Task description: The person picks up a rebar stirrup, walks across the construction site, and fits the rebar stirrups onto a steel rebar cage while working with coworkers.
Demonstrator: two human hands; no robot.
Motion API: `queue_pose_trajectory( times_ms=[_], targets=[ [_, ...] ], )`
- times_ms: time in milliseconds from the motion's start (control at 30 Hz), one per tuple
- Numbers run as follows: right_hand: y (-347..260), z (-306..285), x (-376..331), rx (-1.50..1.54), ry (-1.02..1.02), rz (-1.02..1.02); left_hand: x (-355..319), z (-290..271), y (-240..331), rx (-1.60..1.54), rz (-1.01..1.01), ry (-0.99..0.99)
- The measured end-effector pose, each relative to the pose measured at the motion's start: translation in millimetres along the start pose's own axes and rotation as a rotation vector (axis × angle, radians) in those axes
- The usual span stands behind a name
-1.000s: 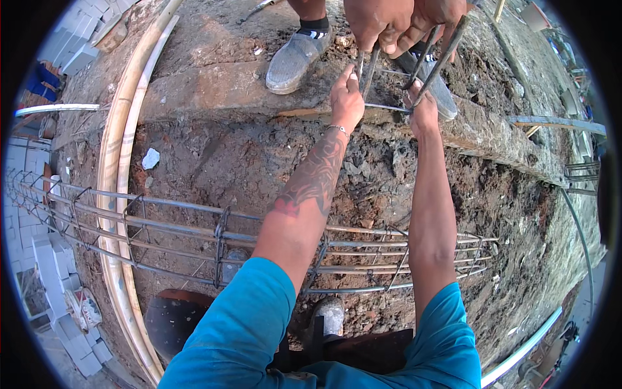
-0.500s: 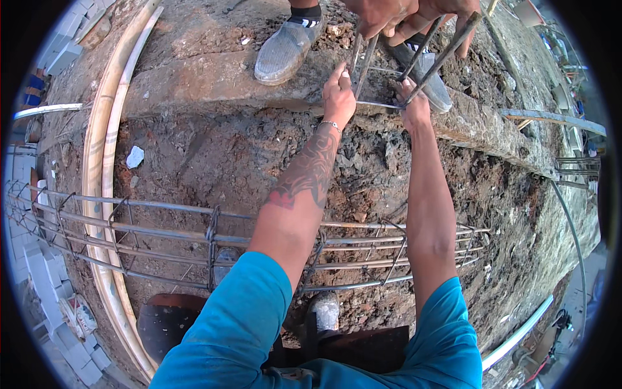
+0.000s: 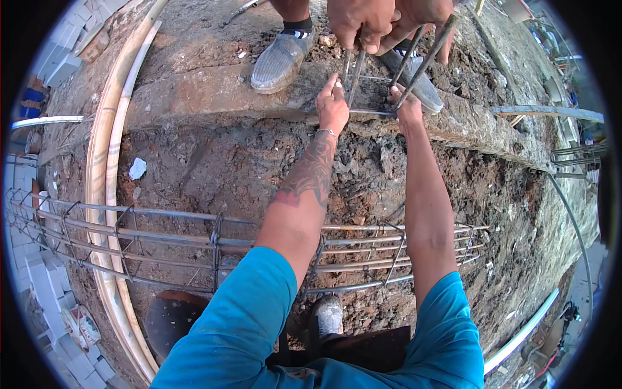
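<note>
My left hand (image 3: 332, 107) is closed at the left corner of a thin steel stirrup (image 3: 372, 111), beside the ends of two steel bars (image 3: 356, 78). At the stirrup's right corner, my right hand (image 3: 407, 111) pinches it where another pair of dark steel bars (image 3: 424, 63) comes down. What lies inside my fingers is partly hidden. Another person's hands (image 3: 369, 23) hold these bars from above at the top edge. That person's grey shoes (image 3: 280, 63) stand on the ledge beyond my hands.
A long rebar cage (image 3: 175, 235) crosses below my forearms, over muddy ground. Two long pale poles (image 3: 100, 155) run along the left. Grey blocks (image 3: 48, 285) lie at far left. A concrete ledge (image 3: 188, 97) spans the far side. A white pipe (image 3: 521, 330) lies lower right.
Both my hands, the stirrup and the bar ends have shifted slightly left and lower in the picture. The other person's hands have also come lower. My grip looks the same.
</note>
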State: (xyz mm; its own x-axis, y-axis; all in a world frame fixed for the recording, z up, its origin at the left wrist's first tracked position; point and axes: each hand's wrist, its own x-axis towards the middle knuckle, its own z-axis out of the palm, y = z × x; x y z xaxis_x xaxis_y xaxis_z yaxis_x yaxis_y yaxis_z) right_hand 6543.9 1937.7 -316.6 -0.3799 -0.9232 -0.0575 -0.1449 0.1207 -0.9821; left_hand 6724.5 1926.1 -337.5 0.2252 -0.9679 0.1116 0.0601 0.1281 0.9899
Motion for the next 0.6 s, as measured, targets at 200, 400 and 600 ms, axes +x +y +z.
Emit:
queue_pose_trajectory(
  times_ms=[200,400,600],
  targets=[
    [-79.4,-70.8,-115.5,-0.308,0.093,-0.186,12.1,-23.6,-8.3,0.456,0.101,-0.139],
    [-27.2,-269.9,-403.7,-0.56,0.451,0.268,61.5,-31.0,1.5,1.101,0.344,-0.539],
    [86.1,-251.5,-685.2,-0.92,0.529,0.667,67.0,-58.1,10.1,1.365,0.407,-0.798]
  ],
)
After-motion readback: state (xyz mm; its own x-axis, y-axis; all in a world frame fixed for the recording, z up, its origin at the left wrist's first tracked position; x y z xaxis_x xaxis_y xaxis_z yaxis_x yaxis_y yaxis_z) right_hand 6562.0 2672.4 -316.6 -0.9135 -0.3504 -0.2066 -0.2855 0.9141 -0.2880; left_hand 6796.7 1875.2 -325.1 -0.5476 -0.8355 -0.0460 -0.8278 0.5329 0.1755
